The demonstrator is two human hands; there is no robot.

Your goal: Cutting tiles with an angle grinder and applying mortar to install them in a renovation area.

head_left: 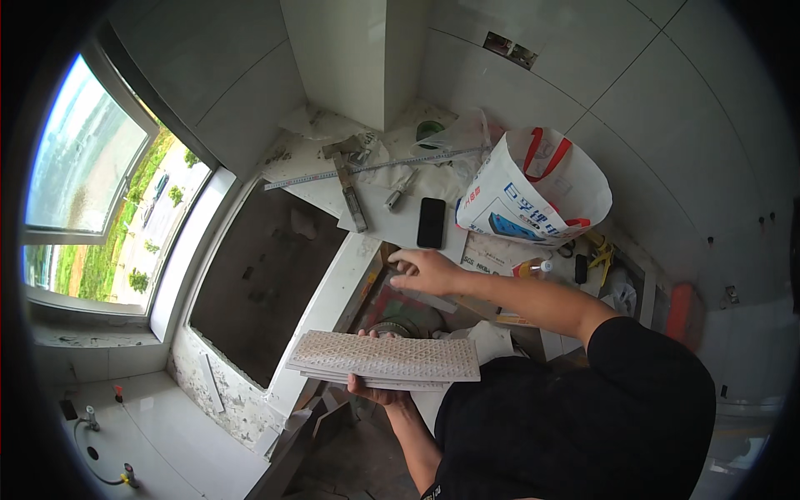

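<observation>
A short stack of tile strips [383, 354], pale with a rough dimpled face upward, rests in my left hand [377, 390]. The thumb presses its near edge and fingertips curl over the far edge. My right hand [427, 272] hovers past the stack near the counter edge, fingers loosely bent and apart, with nothing visible in them. Closest to it on the counter lies a black phone [432, 222]. Left of the phone are a hammer [347, 192] and a small metal-ended hand tool [400, 192]. Behind them stretches a measuring tape [375, 167].
A rectangular opening [267, 267] cuts the counter on the left, beside an open window [100, 167]. A white bag with red handles [533, 192] stands at the back right. Nearby are a bottle [533, 267], yellow tool [600, 258] and green tape roll [429, 133].
</observation>
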